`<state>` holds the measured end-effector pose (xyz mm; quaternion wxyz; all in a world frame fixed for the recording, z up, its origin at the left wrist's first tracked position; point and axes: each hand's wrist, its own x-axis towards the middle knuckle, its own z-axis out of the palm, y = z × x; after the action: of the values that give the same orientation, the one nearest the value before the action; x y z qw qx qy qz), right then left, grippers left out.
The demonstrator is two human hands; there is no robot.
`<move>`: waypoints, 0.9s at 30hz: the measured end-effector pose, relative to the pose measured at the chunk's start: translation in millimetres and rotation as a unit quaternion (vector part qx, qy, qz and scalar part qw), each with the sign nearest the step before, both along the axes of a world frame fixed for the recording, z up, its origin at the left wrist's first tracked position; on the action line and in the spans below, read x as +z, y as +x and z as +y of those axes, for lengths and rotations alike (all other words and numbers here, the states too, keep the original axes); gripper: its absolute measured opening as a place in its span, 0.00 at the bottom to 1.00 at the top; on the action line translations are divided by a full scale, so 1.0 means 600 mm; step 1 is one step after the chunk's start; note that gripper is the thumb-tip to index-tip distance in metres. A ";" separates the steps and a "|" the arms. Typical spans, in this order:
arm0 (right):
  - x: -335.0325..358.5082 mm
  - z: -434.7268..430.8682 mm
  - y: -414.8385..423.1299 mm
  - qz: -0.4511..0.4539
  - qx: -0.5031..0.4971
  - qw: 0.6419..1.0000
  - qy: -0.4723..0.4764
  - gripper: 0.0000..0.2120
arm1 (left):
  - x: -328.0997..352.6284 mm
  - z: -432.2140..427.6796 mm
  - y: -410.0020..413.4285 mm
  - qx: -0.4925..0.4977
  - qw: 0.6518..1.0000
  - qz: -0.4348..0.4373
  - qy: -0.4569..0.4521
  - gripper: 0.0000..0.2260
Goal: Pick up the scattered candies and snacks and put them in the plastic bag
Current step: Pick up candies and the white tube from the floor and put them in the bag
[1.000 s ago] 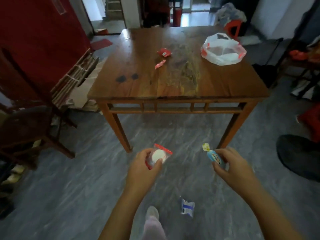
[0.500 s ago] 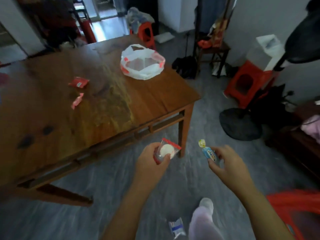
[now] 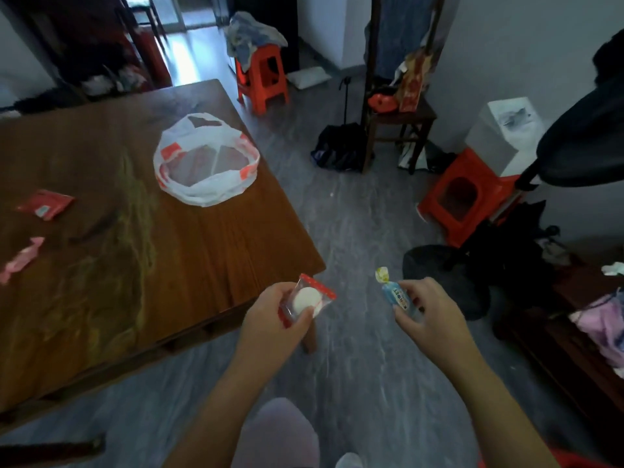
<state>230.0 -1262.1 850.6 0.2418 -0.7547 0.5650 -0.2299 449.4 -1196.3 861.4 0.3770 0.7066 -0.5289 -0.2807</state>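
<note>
Two snacks are in hand: the left hand (image 3: 270,319) is closed around a clear packet (image 3: 309,300) with a round white sweet and red ends, thumb pressing its lower edge, and the right hand (image 3: 427,315) pinches a blue candy (image 3: 398,296) with a yellow twisted end between thumb and fingers. Compared with half a second ago, the view has swung further right and closer: the table (image 3: 189,251) now fills the left side, its near right corner sits just above the left hand, and the blue-and-white wrapper seen on the floor earlier is out of frame. The bag (image 3: 206,163) lies open, mouth up, near the table's right edge toward the far corner. A red packet (image 3: 45,205) and a pink candy (image 3: 20,260) lie near the left border of the view, well apart from the bag. Between the bag and the near edge the tabletop is bare wood. Right of the table the grey floor (image 3: 354,231) is open as far as a dark round base (image 3: 445,278) and two red stools (image 3: 464,195), one farther off beyond the table's far corner.
</note>
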 end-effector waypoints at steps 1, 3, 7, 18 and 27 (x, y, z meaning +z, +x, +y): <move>-0.001 -0.028 0.010 -0.006 0.005 1.000 0.001 0.11 | 0.000 -0.022 0.005 0.006 1.000 -0.001 0.004 0.12; -0.006 -0.084 0.035 -0.011 0.027 1.000 0.002 0.11 | -0.002 -0.072 0.020 0.020 1.000 -0.003 0.000 0.13; -0.015 -0.199 0.082 0.004 0.057 0.998 -0.006 0.12 | -0.011 -0.191 0.059 0.022 1.000 -0.007 -0.013 0.13; -0.013 -0.467 0.132 -0.022 0.124 0.992 0.005 0.12 | -0.018 -0.410 0.079 0.096 0.995 0.032 0.007 0.13; -0.029 -0.755 0.162 0.012 0.302 0.953 0.002 0.13 | -0.023 -0.585 0.048 0.316 0.946 0.066 0.018 0.15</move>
<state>327.5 -1714.8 833.4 0.2945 -0.8924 0.3135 -0.1362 478.2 -1547.1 847.4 0.4675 0.8241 -0.2475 -0.2026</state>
